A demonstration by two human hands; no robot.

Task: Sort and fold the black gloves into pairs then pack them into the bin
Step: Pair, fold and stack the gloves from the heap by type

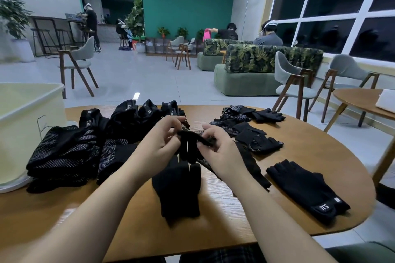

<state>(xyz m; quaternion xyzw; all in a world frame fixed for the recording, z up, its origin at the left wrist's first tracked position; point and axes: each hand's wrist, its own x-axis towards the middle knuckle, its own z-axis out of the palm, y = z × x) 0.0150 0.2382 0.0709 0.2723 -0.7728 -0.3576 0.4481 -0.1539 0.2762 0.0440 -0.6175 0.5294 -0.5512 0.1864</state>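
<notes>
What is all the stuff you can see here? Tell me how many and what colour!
held glove: one, black, in the air between both hands
flat glove: one, black, on the table under the hands
tagged glove: one, black with a white label, table's right side
folded gloves: a stack, count unclear, black with pale dots, left, beside the bin
loose gloves: several, black, far right of the table
bin: one, pale yellow, left edge
table: one, brown wood, holding it all
chairs: several, grey with wooden legs, behind
sofas: two, green, behind
left hand: one, pinching the held glove
right hand: one, pinching the held glove
</notes>
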